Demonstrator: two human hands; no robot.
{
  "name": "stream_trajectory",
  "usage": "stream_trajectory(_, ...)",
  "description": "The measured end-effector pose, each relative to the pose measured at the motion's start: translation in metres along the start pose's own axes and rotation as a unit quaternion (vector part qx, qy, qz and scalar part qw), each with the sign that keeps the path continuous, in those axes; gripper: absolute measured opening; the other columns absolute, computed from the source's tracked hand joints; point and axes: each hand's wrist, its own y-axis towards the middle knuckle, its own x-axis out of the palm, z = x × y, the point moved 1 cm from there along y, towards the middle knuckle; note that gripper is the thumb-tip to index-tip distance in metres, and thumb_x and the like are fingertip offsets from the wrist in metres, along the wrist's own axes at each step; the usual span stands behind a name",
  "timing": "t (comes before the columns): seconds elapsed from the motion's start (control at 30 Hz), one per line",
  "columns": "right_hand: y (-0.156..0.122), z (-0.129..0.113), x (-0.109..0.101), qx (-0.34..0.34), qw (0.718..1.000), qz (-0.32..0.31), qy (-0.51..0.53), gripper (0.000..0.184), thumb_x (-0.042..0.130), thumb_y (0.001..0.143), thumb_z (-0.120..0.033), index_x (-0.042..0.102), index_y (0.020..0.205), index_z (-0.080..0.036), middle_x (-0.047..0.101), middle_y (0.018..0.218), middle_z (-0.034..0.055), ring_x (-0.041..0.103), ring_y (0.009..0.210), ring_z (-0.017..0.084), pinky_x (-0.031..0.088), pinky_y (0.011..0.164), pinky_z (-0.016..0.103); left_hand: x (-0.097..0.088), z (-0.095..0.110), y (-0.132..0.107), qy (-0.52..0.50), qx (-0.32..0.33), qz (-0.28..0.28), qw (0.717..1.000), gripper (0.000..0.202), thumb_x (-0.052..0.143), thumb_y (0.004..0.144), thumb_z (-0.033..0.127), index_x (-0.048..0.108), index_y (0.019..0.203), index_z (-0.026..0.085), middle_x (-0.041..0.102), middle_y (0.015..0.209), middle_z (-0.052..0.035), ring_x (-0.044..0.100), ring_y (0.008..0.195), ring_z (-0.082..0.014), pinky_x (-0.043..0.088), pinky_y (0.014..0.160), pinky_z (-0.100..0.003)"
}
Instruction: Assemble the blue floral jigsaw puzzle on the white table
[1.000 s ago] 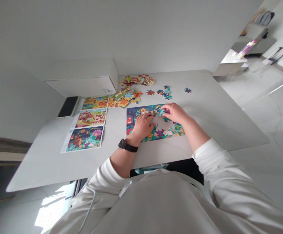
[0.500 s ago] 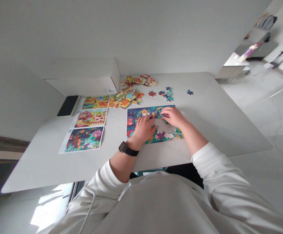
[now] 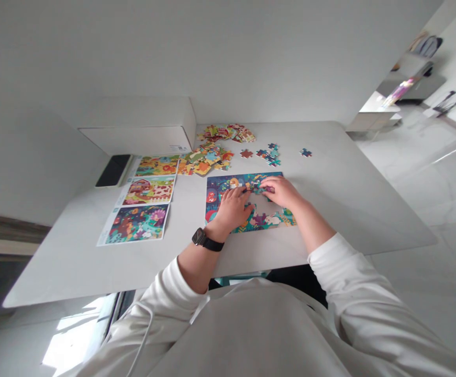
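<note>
A jigsaw puzzle (image 3: 220,183) in dark blue, teal and purple lies on the white table, with a gap in its middle and right side. My left hand (image 3: 234,208) rests flat on its left part, fingers spread. Over the upper right part, my right hand (image 3: 282,191) has its thumb and fingers closed on a puzzle piece (image 3: 267,189), mostly hidden by the fingertips. Beyond the puzzle lie a small cluster of blue and teal pieces (image 3: 270,154), a brown piece (image 3: 246,153) and a single blue piece (image 3: 306,152).
Heaps of yellow-orange pieces (image 3: 206,157) and red-green pieces (image 3: 228,132) lie at the back, beside a white box (image 3: 137,140). Three picture sheets (image 3: 137,224) overlap on the left, near a phone (image 3: 113,170). The table's right edge borders open floor.
The camera view has shifted slightly. Both hands stay at nearly the same place on the puzzle, the right fingers moving only a little.
</note>
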Motion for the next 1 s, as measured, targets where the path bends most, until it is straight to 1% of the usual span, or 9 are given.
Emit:
stream_trajectory(0.17,0.000,-0.002,-0.001,0.002,1.000,0.000,0.010,0.029,0.080,0.085,-0.010,0.085,0.109,-0.025,0.082,0.126,0.0095,0.076,0.122,0.029,0.057,0.112,0.047,0.000,-0.001,0.000,-0.004,0.006,0.004,1.000,0.052,0.066,0.101,0.037,0.067,0.151,0.024,0.057,0.165,-0.0143,0.053,0.153,-0.0348,0.033,0.136,-0.056)
stream_trajectory(0.3,-0.002,-0.005,-0.006,0.030,0.999,0.013,0.016,0.038,0.079,0.084,-0.011,0.083,0.119,-0.024,0.082,0.124,0.0087,0.077,0.106,0.026,0.062,0.101,0.042,0.001,-0.001,-0.001,-0.002,0.006,0.003,1.000,0.052,0.066,0.101,0.037,0.067,0.151,0.024,0.057,0.165,-0.0142,0.052,0.154,-0.0351,0.033,0.136,-0.056)
stream_trajectory(0.4,-0.005,-0.004,-0.015,0.061,0.997,0.048,-0.006,0.041,0.080,0.084,-0.015,0.081,0.124,-0.024,0.081,0.120,0.0087,0.076,0.100,0.026,0.061,0.101,0.043,0.002,-0.001,0.000,-0.001,0.005,0.003,1.000,0.052,0.065,0.101,0.037,0.067,0.151,0.023,0.056,0.165,-0.0144,0.052,0.154,-0.0351,0.031,0.137,-0.056)
stream_trajectory(0.5,-0.008,0.001,-0.024,0.093,0.990,0.098,-0.024,0.043,0.077,0.085,-0.017,0.078,0.127,-0.023,0.080,0.124,0.0102,0.075,0.099,0.026,0.060,0.102,0.045,0.002,-0.001,0.000,0.000,0.004,0.001,1.000,0.052,0.065,0.101,0.037,0.067,0.152,0.024,0.057,0.165,-0.0150,0.052,0.154,-0.0353,0.031,0.136,-0.057)
stream_trajectory(0.57,-0.010,0.004,-0.028,0.111,0.987,0.113,-0.027,0.043,0.075,0.085,-0.016,0.077,0.128,-0.023,0.079,0.125,0.0105,0.074,0.096,0.026,0.061,0.100,0.044,0.002,-0.001,0.000,0.000,0.003,0.001,1.000,0.052,0.065,0.101,0.037,0.067,0.151,0.025,0.057,0.164,-0.0146,0.053,0.154,-0.0351,0.032,0.136,-0.057)
stream_trajectory(0.67,-0.012,0.006,-0.028,0.119,0.986,0.114,-0.026,0.043,0.075,0.083,-0.015,0.078,0.125,-0.023,0.080,0.121,0.0090,0.074,0.093,0.025,0.062,0.097,0.043,0.002,0.000,0.000,-0.001,0.000,0.003,1.000,0.052,0.065,0.101,0.036,0.066,0.152,0.025,0.058,0.164,-0.0139,0.052,0.154,-0.0345,0.031,0.137,-0.057)
stream_trajectory(0.77,-0.012,0.005,-0.026,0.112,0.988,0.108,-0.021,0.043,0.074,0.083,-0.015,0.079,0.124,-0.025,0.081,0.119,0.0077,0.075,0.093,0.025,0.062,0.097,0.043,0.002,0.000,0.000,-0.005,0.002,0.004,1.000,0.052,0.066,0.100,0.036,0.066,0.152,0.025,0.058,0.164,-0.0144,0.053,0.154,-0.0343,0.031,0.136,-0.057)
stream_trajectory(1.0,-0.011,-0.001,-0.027,0.121,0.989,0.084,-0.018,0.044,0.075,0.083,-0.015,0.079,0.127,-0.022,0.081,0.121,0.0094,0.077,0.095,0.025,0.062,0.099,0.043,0.002,-0.001,-0.001,-0.006,0.002,0.005,1.000,0.052,0.066,0.101,0.036,0.066,0.151,0.022,0.058,0.165,-0.0151,0.052,0.155,-0.0340,0.031,0.137,-0.057)
